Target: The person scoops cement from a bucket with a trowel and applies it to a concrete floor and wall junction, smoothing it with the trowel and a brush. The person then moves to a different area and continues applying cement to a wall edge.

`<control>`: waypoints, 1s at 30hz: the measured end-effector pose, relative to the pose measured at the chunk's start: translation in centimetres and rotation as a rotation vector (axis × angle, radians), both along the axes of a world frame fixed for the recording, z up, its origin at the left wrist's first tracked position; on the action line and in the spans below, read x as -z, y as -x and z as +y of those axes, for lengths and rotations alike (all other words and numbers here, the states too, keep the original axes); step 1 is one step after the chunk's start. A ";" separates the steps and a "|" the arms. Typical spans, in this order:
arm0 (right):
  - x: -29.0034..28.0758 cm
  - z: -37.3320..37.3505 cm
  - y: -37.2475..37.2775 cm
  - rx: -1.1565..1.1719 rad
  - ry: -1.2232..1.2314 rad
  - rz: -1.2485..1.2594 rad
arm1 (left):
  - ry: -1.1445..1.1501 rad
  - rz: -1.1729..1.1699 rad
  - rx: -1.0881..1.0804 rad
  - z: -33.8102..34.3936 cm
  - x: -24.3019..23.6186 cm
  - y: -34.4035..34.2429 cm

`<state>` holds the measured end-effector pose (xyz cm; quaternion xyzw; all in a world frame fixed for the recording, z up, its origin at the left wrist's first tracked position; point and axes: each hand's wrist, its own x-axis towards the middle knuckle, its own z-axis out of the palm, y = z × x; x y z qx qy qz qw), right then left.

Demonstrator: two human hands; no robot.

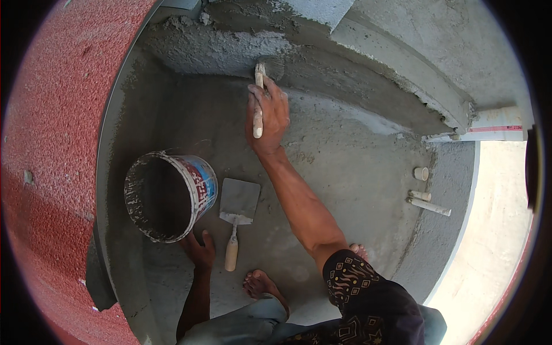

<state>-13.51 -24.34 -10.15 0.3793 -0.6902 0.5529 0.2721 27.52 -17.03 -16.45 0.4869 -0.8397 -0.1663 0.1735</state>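
My right hand (270,118) is closed around the pale, cement-smeared handle of a brush (259,86). The brush head is against the low rendered wall (218,54) at the far side, where wet grey cement shows. At the left, a bucket (202,187) with a coloured printed side and a cement-crusted rim stands on the floor. My left hand (200,252) is low at the bucket's near side, thumb spread, some fingertips hidden by it. A trowel (240,201) with a square metal blade and wooden handle lies between the bucket and my right forearm.
Short white pipe stubs (428,204) stick up at the right, near a grey ledge (440,230). A larger white pipe (494,123) lies beyond them. The rough red wall (52,144) borders the left. My bare foot (267,287) is on the cement floor.
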 end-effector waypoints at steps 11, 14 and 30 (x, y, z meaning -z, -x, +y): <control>1.1 8.8 4.8 -0.071 -0.122 0.095 | 0.009 0.033 0.024 -0.3 -0.1 -0.1; 2.6 12.5 6.2 0.025 -0.159 0.082 | 0.008 0.024 0.008 -0.3 0.1 -0.2; 2.0 4.9 1.4 -0.051 -0.008 -0.025 | 0.038 -0.039 0.044 -0.3 0.0 0.2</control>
